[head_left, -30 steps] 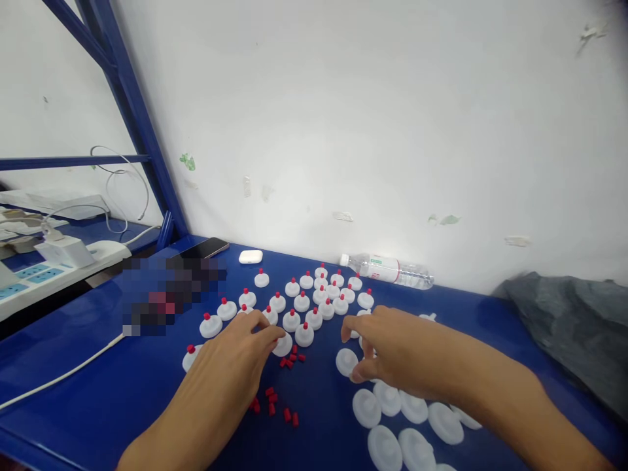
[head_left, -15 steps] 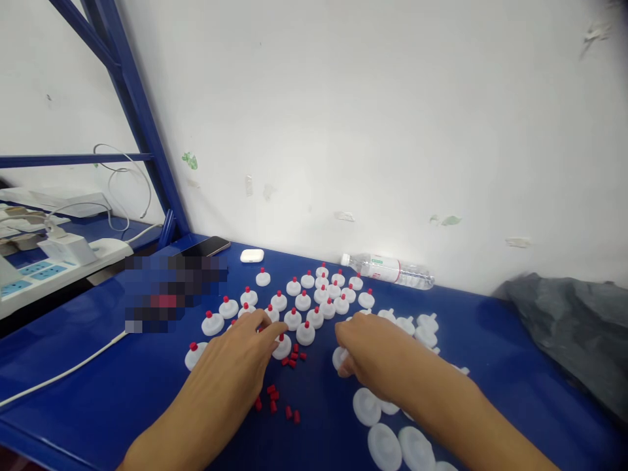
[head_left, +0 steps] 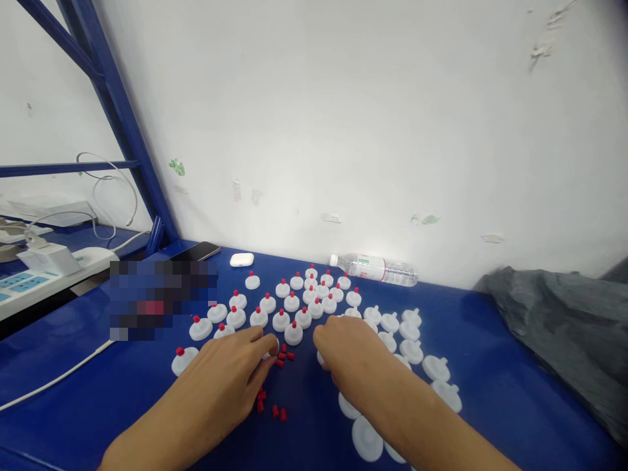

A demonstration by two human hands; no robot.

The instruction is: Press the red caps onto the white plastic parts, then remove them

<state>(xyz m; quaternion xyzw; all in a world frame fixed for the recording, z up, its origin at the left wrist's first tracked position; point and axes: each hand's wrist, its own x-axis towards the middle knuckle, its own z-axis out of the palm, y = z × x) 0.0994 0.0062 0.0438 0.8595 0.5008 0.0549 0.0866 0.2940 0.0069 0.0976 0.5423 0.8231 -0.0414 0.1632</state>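
My left hand is bent over a white round lid with a spout, thumb and forefinger closed around its top; the spout is hidden. Beside those fingertips lie several loose red caps, and more red caps lie nearer me. My right hand is closed, its fingertips on a white lid that mostly hides under them. Beyond my hands stand several white lids with red caps on their spouts. Uncapped white lids spread around and under my right forearm.
A clear plastic bottle lies along the wall. A white earphone case and a dark phone rest at the back left of the blue table. Dark plastic sheeting covers the right side; a power strip is far left.
The view has shifted, moving the scene leftward. My left fingers have curled lower over the lid, hiding its previously visible red top. My right hand has come slightly left, still at its lid.
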